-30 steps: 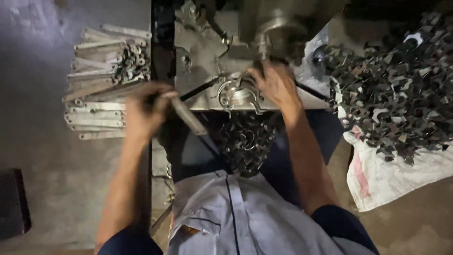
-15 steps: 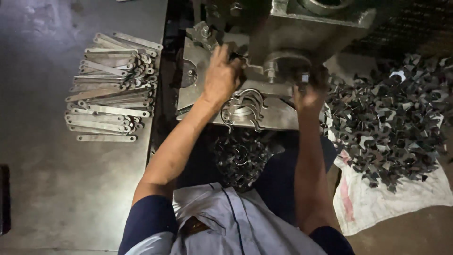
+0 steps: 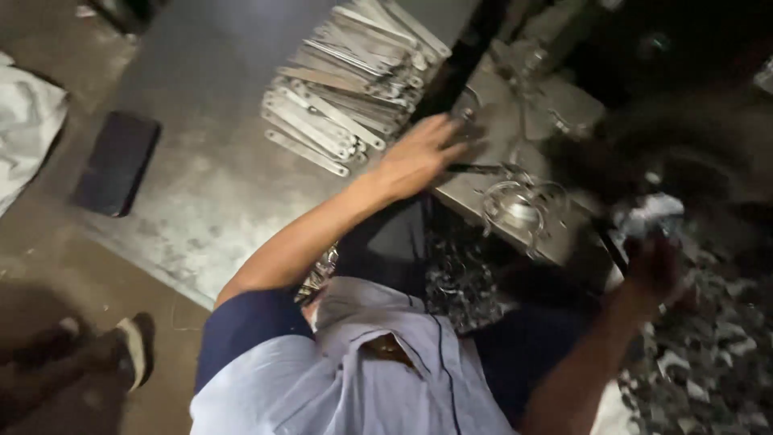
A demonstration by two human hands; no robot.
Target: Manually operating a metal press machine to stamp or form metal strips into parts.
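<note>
At four o'clock, the right hand (image 3: 656, 270) reaches low over a heap of dark bent metal pieces (image 3: 708, 379); blur hides how its fingers stand. Past centre, the left hand (image 3: 419, 157) lies fingers spread on the grey metal machine table (image 3: 483, 197), beside shiny round metal clamps (image 3: 519, 205). At twelve o'clock lies a stack of flat silver metal strips (image 3: 354, 89).

The right hand (image 3: 656, 270) is motion-blurred and in shadow, so its grip cannot be told. The dark machine (image 3: 668, 153) above it is a smear. The pile of metal pieces (image 3: 708, 362) runs off the lower right edge. A foot (image 3: 129, 350) at lower left is dim.
</note>
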